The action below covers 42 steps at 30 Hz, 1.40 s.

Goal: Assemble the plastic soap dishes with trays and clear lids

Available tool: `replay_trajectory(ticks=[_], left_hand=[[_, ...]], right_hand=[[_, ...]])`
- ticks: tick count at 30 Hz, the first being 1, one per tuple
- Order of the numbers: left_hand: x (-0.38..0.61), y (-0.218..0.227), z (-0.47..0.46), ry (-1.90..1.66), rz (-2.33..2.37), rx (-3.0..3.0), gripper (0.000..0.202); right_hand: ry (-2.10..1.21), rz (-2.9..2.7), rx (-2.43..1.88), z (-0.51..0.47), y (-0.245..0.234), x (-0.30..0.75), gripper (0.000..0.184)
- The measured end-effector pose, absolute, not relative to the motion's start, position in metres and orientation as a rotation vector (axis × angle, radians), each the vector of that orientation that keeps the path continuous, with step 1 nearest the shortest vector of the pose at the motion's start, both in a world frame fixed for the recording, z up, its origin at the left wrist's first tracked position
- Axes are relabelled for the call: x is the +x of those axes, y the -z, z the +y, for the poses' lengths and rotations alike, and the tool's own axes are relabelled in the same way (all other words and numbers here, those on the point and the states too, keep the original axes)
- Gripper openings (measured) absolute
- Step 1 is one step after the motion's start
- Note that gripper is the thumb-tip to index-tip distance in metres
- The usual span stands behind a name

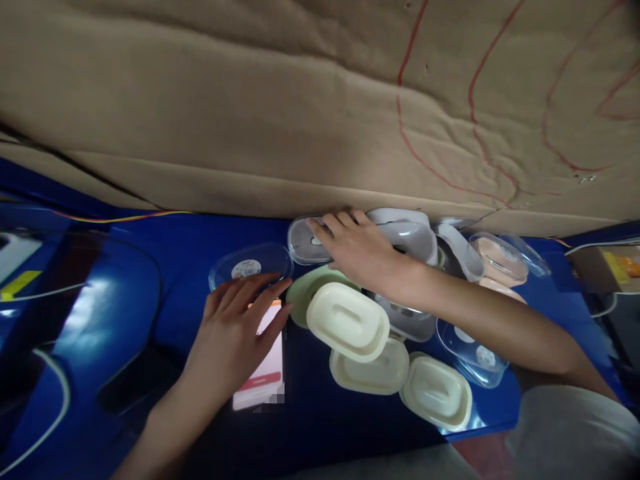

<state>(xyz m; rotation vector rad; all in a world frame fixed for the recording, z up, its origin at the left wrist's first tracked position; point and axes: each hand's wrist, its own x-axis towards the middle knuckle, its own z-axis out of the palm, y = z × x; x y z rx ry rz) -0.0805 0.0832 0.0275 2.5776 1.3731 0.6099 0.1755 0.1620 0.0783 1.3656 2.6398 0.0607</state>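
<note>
My left hand hovers above a lit phone, its fingers stretched out and apart. Just past those fingertips lies a clear plastic lid with a round sticker. My right hand reaches to the back of the table, fingers spread over a grey-lidded oval container; whether it grips anything cannot be made out. Beside it stands a grey plastic tub. Below my right wrist, a cream oval lid rests partly over a green oval piece.
More cream oval pieces, one of them a lid, lie near the front edge. Right of my forearm are clear containers and a peach container. Brown cardboard walls off the back of the blue table. A white cable curves at left.
</note>
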Motion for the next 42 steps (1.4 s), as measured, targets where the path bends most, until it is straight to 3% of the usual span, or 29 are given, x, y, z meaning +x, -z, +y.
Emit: replay_trajectory(ticks=[13,16,19,24,29,36,42], left_hand=[[-0.076,-0.025,0.082,-0.566,1.235,2.667,0.038],[-0.077,-0.023,0.082,-0.56,1.26,2.641,0.043],[-0.076,-0.022,0.082,-0.572,1.262,2.613,0.046],[-0.075,-0.023,0.082,-0.564,1.249,2.629,0.046],[-0.076,-0.024,0.082,-0.559,1.339,2.623,0.043],[-0.076,-0.02,0.08,-0.47,1.566,2.538,0.04],[-0.075,-0.021,0.082,-0.489,1.553,2.56,0.041]], right_hand=[[0.56,2.578,1.41,0.172,-0.091,0.187,0.085],[0.627,2.669,1.43,0.169,-0.088,0.187,0.076],[0.538,2.821,1.446,0.159,-0.097,0.193,0.063],[0.087,2.833,1.522,0.122,-0.144,0.225,0.045],[-0.21,2.738,1.611,0.093,-0.171,0.248,0.036],[-0.148,2.678,1.237,0.117,-0.131,0.182,0.026],[-0.19,2.659,1.124,0.137,-0.111,0.147,0.037]])
